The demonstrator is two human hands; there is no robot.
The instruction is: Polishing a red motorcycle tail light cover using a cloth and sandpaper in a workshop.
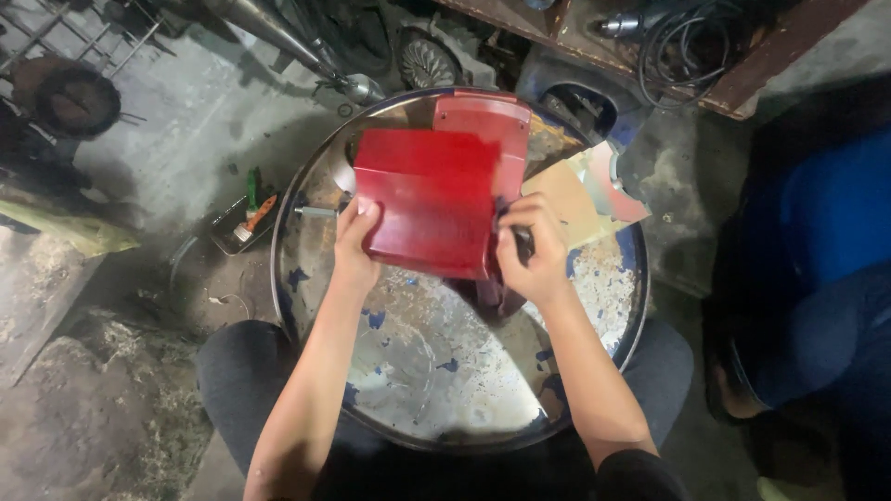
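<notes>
Left hand: the left hand [355, 243] gripped the left edge of the red metal panel [429, 213], thumb on its top face, fingers curled under.
Right hand: the right hand [531, 252] was closed around the panel's right edge, fingers pressed together; it possibly also pinched a small dark tool, too hidden to tell.
Panel: glossy red, bent with a raised flap at the far end, it was held just above the drum lid.
Work surface: a round steel drum top [436, 390], its blue paint flaked to bare metal, stood between the person's knees.
Under the panel: a dark red shape [492, 295] lay on the drum just below the right hand.
Beside it: pale cardboard sheets [580, 199] rested on the drum's far right rim.
Floor, left: a brush with an orange handle [255, 218] lay in a dark tray.
Right edge: another person's blue sleeve [821, 218] was near the drum.
</notes>
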